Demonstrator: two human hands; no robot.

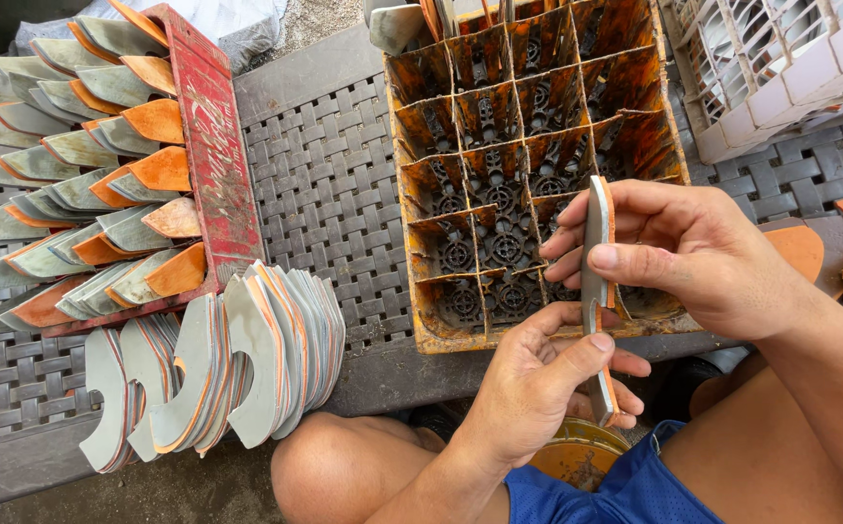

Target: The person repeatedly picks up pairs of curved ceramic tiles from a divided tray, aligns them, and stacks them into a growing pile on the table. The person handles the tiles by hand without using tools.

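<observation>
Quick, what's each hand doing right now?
Left hand: closed on the lower part of the grey-orange curved piece.
Right hand: closed on its upper part.

table (324,165) under all | divided crate (528,165) centre | red crate (213,155) left, full of pieces | stack of pieces (247,369) before it | white basket (780,68) right

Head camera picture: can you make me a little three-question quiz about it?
1. True or false: both hands grip one flat grey-and-orange piece.
2. What colour is the divided crate behind the hands: A blue, B orange, C green?
3. Where do the curved pieces stand in a row?

Key: 1 true, left hand low, right hand high. 2 B. 3 On the woven table, beside the red crate.
</observation>
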